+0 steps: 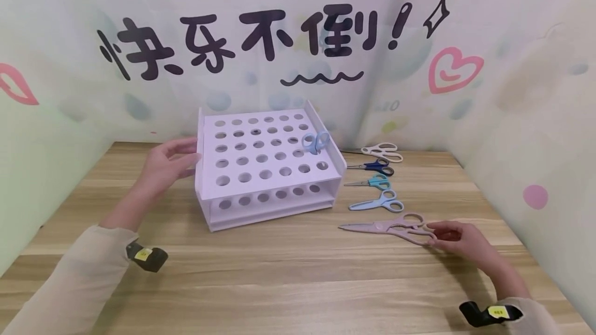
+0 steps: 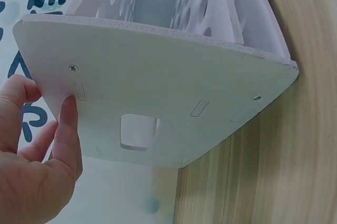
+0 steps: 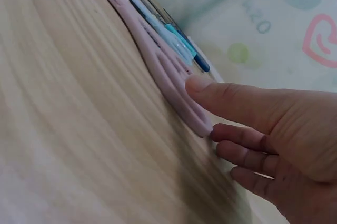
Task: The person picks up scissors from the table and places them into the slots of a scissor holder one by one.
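My left hand (image 1: 163,167) reaches to the left side of a white rack (image 1: 265,208) with rows of round holes. In the left wrist view its fingertips touch the flat side panel (image 2: 163,77) near the back edge. A pair of light blue-handled scissors (image 1: 315,143) stands in a hole at the rack's right side, blades down. On the table, my right hand (image 1: 465,244) pinches the handle end of large pink kitchen scissors (image 1: 382,226), thumb and fingertips at the loop. The scissors lie with their blades pointing left, toward the rack.
Behind the pink pair, several scissors lie in a column right of the rack: light blue ones (image 1: 379,202), turquoise ones (image 1: 379,182), dark blue ones (image 1: 379,166) and white-handled ones (image 1: 384,152). A printed cloth (image 1: 261,92) hangs behind the wooden table (image 1: 261,283).
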A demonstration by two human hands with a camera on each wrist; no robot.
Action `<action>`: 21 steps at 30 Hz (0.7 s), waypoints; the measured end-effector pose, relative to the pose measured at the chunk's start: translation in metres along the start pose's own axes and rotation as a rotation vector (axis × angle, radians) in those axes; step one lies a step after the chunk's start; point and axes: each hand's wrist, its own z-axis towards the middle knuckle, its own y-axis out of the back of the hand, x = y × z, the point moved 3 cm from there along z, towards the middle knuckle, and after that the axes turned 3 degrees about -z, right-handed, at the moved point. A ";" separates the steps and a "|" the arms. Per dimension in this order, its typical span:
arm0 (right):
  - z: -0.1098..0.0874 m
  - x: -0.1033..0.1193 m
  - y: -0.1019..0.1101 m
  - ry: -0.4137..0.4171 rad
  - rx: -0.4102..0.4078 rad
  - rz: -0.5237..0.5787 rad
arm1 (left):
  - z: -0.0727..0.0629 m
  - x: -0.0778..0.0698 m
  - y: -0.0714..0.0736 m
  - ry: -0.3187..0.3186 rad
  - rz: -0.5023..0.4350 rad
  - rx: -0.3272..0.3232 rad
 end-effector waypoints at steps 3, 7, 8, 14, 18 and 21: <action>-0.002 -0.002 -0.003 -0.007 -0.026 -0.021 | 0.000 0.000 -0.001 0.003 0.006 -0.003; -0.004 -0.003 -0.007 -0.014 -0.066 -0.085 | 0.001 0.002 -0.001 0.014 0.026 0.004; -0.005 -0.003 -0.008 -0.014 -0.077 -0.099 | 0.001 0.002 -0.001 0.017 0.029 0.005; -0.009 -0.003 -0.012 -0.001 -0.139 -0.146 | 0.002 0.003 0.000 0.028 0.038 0.001; -0.008 -0.003 -0.012 0.006 -0.143 -0.154 | 0.002 0.003 0.000 0.025 0.031 -0.004; -0.008 -0.004 -0.012 -0.003 -0.141 -0.156 | 0.002 0.004 0.000 0.017 0.017 0.000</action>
